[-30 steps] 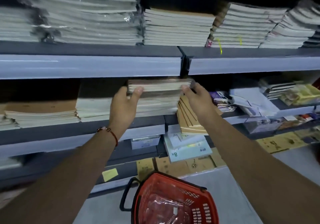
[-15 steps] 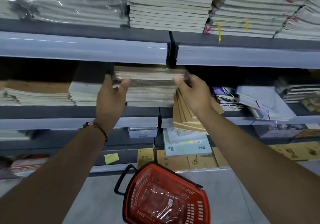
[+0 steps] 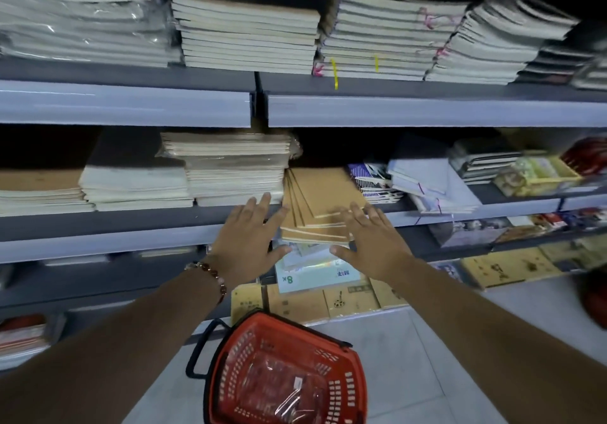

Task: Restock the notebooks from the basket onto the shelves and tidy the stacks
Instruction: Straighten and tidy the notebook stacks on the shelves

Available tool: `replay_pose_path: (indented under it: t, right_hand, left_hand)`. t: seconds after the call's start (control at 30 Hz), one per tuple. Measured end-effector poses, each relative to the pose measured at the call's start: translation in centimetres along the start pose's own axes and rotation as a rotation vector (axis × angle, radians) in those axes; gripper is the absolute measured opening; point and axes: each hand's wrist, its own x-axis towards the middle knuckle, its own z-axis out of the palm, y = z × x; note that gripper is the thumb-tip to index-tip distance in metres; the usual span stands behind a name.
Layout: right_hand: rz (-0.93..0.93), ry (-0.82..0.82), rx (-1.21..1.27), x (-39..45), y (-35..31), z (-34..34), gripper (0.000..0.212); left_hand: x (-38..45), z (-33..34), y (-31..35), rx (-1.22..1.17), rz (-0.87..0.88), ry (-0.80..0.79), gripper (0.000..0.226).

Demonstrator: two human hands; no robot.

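Observation:
A tall stack of wrapped cream notebooks sits on the middle shelf, free of both hands. Right of it leans a tilted pile of brown kraft notebooks, overhanging the shelf edge. My left hand is spread with straight fingers just left of that pile's front corner. My right hand is spread flat at the pile's front right, fingertips over its edge. Neither hand grips anything. The red basket stands on the floor below, holding a plastic-wrapped pack.
The upper shelf carries several notebook stacks. Mixed notebooks and packs crowd the middle shelf to the right. Flat kraft pads and a wrapped pad marked 8K lie on the low shelf under my hands.
Both hands have let go of the top bundle on the cream stack and dropped down to the tilted brown pile. The view has moved closer and slightly down.

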Motion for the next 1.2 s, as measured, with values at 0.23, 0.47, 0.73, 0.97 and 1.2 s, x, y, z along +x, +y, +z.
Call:
replay_pose_path:
  t: [0.23,0.47,0.73,0.97,1.2]
  right_hand:
    - [-0.011,0.04,0.254,2.9,5.0,2.1,0.096]
    - [-0.082,0.045,0.559,5.4,8.8,6.2,0.109]
    - [-0.183,0.213,0.624,5.5,7.4,6.0,0.097]
    - [-0.173,0.322,0.58,5.5,6.0,6.7,0.07]
    - [-0.208,0.418,0.522,5.3,6.4,8.4,0.074]
  left_hand:
    - [5.7,3.7,3.5,-0.122,-0.072,0.02,0.098]
    - [7.4,7.5,6.5,-0.406,-0.19,0.201,0.102]
    - [7.6,7.6,8.4,-0.483,-0.219,0.211,0.087]
    - [7.4,8.4,8.3,-0.434,-0.314,0.33,0.083]
    - [6.9,10.2,6.8,-0.466,-0.227,0.407,0.079]
